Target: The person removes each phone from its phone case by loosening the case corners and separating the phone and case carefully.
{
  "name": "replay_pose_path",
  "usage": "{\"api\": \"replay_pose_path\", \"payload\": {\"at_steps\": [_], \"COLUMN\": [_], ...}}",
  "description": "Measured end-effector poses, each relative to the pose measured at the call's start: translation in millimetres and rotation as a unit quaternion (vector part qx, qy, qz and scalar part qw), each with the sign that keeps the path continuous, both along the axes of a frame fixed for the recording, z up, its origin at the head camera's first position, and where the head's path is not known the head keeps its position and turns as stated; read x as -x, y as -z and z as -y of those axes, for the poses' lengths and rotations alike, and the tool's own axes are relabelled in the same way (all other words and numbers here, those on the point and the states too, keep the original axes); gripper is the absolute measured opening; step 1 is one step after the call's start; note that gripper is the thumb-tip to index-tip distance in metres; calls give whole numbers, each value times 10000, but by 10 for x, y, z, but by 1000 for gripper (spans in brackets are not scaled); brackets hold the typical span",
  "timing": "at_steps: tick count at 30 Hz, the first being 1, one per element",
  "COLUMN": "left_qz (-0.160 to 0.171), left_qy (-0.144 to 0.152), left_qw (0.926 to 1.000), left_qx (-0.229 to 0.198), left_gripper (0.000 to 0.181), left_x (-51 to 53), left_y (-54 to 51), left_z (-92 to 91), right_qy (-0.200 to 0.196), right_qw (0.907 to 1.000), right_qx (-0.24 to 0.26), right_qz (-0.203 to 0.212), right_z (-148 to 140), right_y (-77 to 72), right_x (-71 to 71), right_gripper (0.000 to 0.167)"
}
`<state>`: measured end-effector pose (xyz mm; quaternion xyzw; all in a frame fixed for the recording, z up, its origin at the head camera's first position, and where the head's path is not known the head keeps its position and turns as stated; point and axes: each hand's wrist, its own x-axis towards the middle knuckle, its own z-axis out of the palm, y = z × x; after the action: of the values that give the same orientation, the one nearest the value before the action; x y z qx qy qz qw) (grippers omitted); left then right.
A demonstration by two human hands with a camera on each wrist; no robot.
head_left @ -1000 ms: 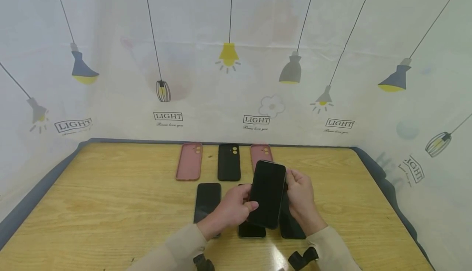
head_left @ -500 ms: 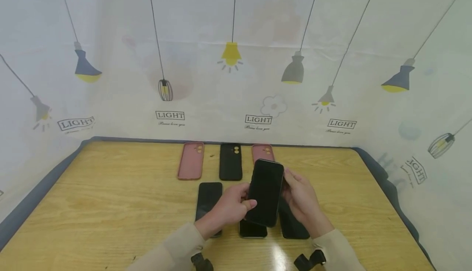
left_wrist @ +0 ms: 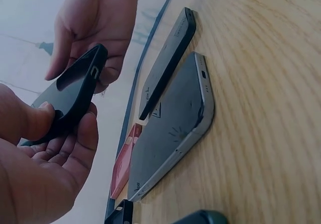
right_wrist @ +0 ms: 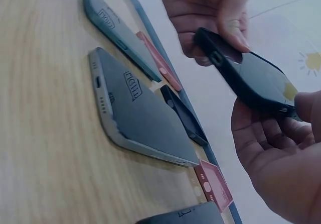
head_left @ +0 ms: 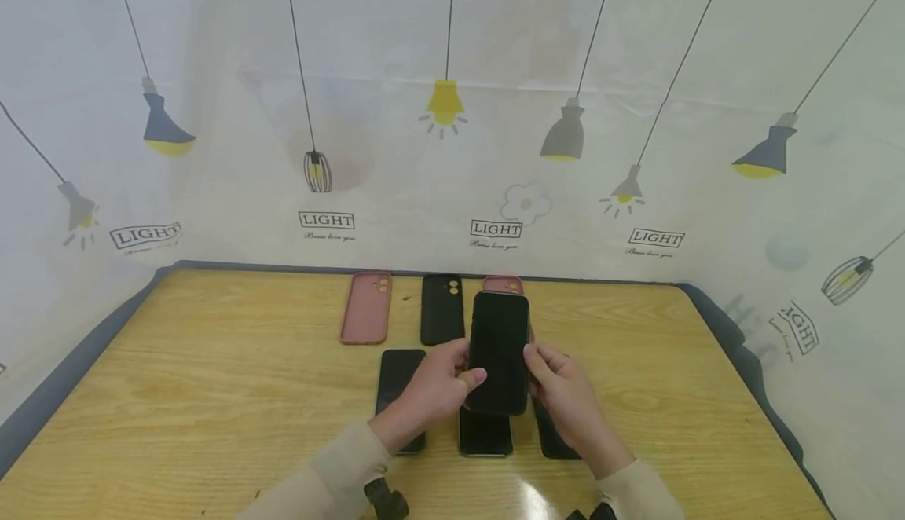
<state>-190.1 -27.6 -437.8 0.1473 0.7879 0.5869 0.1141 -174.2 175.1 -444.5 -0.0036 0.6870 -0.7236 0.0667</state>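
Both hands hold a phone in a dark case (head_left: 499,351) above the table, screen up. My left hand (head_left: 438,382) grips its left edge, thumb over the front and fingers underneath. My right hand (head_left: 569,398) pinches the right edge between thumb and fingers. In the left wrist view, the dark case (left_wrist: 89,86) wraps the phone's end, with a port cutout showing. Beneath the hands lie three phones: a left phone (head_left: 397,371), a middle phone (head_left: 485,435) and a right phone (head_left: 555,433), each partly covered by a hand or the held phone.
Along the back of the wooden table (head_left: 212,394) lie a pink phone case (head_left: 366,309), a black phone case (head_left: 442,308) and another pink phone case (head_left: 503,284), mostly hidden behind the held phone. A printed curtain (head_left: 396,143) rises behind the table edge.
The held phone has moved up and slightly left and stands straighter. My right hand has shifted left and lower along its right edge. The left hand keeps its grip.
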Motion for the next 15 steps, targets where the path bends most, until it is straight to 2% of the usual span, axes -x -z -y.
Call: {"api": "replay_pose_path", "payload": {"at_steps": [5, 10, 15], "left_qz": [-90, -320, -513], "left_qy": [-229, -401, -505], "left_qw": [9997, 9987, 9974], "left_qx": [-31, -21, 12], "left_gripper": [13, 7, 17], "left_x": [28, 46, 49], "left_y": [-19, -15, -28], "left_z": [14, 26, 31], "right_qy": [-130, -227, 67], "right_qw": [9996, 9996, 9998], "right_qx": [-171, -22, -18], "right_qz": [-168, -182, -188], "right_z": [41, 62, 123], "right_y": [26, 59, 62], "right_x": [-58, -93, -128], "right_gripper": [35, 36, 32]}}
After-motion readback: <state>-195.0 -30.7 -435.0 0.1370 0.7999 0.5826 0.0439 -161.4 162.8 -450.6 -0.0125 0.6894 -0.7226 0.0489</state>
